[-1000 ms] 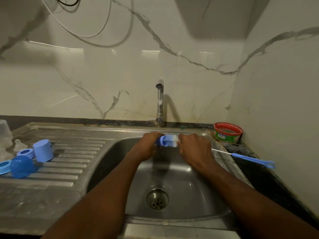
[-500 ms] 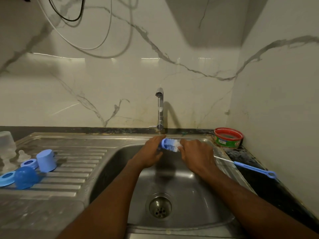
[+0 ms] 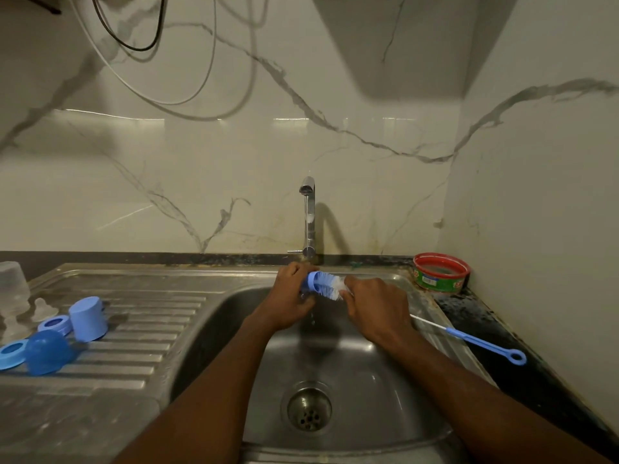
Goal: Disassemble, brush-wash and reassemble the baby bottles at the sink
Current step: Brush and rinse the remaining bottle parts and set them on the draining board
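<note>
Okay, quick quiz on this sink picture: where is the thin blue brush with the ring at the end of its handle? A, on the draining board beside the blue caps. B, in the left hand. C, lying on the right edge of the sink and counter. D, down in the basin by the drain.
C: the thin blue brush lies untouched along the sink's right rim and dark counter, behind the right hand.

A blue-and-white bottle brush (image 3: 326, 285) lies level under the tap; caps, rings and, seemingly, clear teats (image 3: 42, 308) rest on the drainboard.
</note>
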A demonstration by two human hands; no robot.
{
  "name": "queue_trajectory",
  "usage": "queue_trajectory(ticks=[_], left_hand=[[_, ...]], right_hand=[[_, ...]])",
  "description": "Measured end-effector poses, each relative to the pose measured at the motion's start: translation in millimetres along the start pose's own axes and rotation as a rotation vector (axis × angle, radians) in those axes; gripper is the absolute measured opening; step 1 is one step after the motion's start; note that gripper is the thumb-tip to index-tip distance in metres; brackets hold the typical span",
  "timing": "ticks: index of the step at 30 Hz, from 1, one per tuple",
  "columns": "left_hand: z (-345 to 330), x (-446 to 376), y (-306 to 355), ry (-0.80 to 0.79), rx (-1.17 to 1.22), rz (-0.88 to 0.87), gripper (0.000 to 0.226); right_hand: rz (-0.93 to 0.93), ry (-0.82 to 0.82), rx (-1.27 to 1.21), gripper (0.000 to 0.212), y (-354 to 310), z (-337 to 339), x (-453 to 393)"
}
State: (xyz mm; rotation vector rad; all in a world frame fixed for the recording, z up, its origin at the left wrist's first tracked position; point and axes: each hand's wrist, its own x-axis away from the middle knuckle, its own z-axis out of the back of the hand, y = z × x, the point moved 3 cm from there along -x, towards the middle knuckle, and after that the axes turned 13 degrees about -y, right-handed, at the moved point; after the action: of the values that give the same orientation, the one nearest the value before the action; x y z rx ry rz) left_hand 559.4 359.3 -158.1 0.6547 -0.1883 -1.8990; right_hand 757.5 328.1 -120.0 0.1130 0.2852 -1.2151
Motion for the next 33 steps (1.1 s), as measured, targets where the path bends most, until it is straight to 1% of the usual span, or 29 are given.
queue_trajectory(ticks=[2,3,7,9,10,14,15,16,18,19,20,22,23,26,28,30,32,33], left_hand=[[1,0,-2,-0.003,-0.01,0.0,0.061],[3,0,-1,0.023,-0.028,0.001,0.06],[18,-1,6,0.233,-0.09,-0.071,0.039],[20,-1,7,0.264,-0.094,-0.079,0.038],[19,-1,6,0.25,-0.091,-0.077,0.041],[6,2,5,0.053,-0.093,-0.043,0.062],[6,1,7,0.041,-0.104,-0.033,0.062],[8,0,8,0.066,-0.117,-0.035,0.058],[17,0,10,0.164,-0.105,-0.03,0.044],[21,0,10,0.218,-0.088,-0.02,0.042],[23,1,7,0.265,-0.078,0.0,0.047],[23,3,1,0.302,-0.065,0.062,0.061],[21,3,0,0.288,-0.054,0.082,0.064],[12,2,-1,0.179,-0.062,0.083,0.064],[8,2,0,0.098,-0.053,0.065,0.067],[5,3,1,0.039,-0.054,0.052,0.068],[7,4,4,0.039,-0.08,0.041,0.063],[10,4,7,0.066,-0.095,0.03,0.06]], right_hand=[[0.001,0.001,0.007,0.039,1,-1,0],[0.009,0.013,0.017,0.038,1,-1,0],[0.017,0.048,0.04,0.036,-1,0,-1],[0.014,0.048,0.034,0.036,-2,-3,-3],[0.017,0.046,0.033,0.037,-2,-5,-4],[0.018,0.064,0.042,0.036,3,-5,-3],[0.026,0.076,0.049,0.036,4,-4,-3],[0.04,0.085,0.054,0.036,4,-3,-3],[0.076,0.096,0.05,0.038,3,0,-4],[0.095,0.099,0.047,0.038,1,2,-4],[0.112,0.104,0.052,0.038,-1,4,-4],[0.122,0.117,0.083,0.035,-6,5,-3],[0.116,0.125,0.097,0.033,-9,6,-2],[0.077,0.108,0.084,0.029,-13,3,-3],[0.046,0.066,0.067,0.031,-11,0,-4],[0.028,0.062,0.075,0.032,-8,-2,-5],[0.01,0.059,0.085,0.033,-6,-3,-6],[0.007,0.066,0.092,0.033,-6,-3,-6]])
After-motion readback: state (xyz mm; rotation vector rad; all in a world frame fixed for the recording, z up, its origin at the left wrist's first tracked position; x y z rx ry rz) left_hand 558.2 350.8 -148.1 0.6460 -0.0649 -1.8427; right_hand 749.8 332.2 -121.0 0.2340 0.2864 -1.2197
